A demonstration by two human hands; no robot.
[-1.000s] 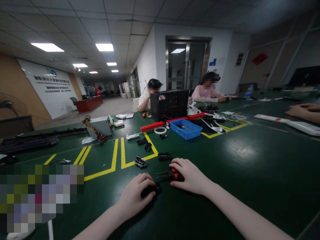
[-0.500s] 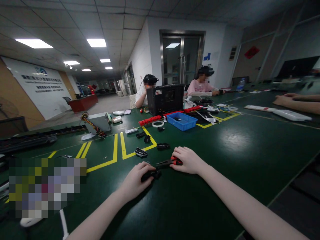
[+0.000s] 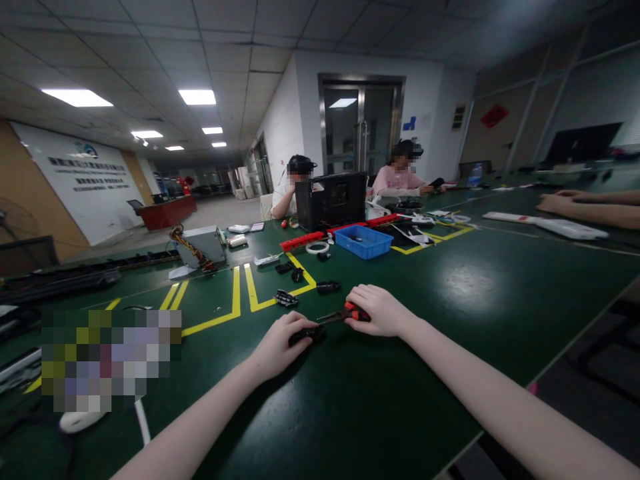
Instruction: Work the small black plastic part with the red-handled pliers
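Observation:
My left hand (image 3: 280,343) grips a small black plastic part (image 3: 313,333) low over the green table, thumb and fingers closed around it. My right hand (image 3: 383,310) is wrapped round the red-and-black handles of needle-nose pliers (image 3: 334,316). Their slim jaws point left, at the upper edge of the black part; whether they touch it I cannot tell. Just beyond my hands lie a black part with silvery bits (image 3: 287,298) and a dark cylindrical piece (image 3: 328,287).
A blue bin (image 3: 363,243) stands ahead, with a black computer case (image 3: 333,203) behind it. Yellow tape (image 3: 210,328) marks the table. A power supply (image 3: 200,247) sits left. Two people sit across, and another person's hands (image 3: 565,200) rest at right.
The view has shifted slightly. The pliers' tips are now nearer the upper edge of the black part. Both hands keep their grips.

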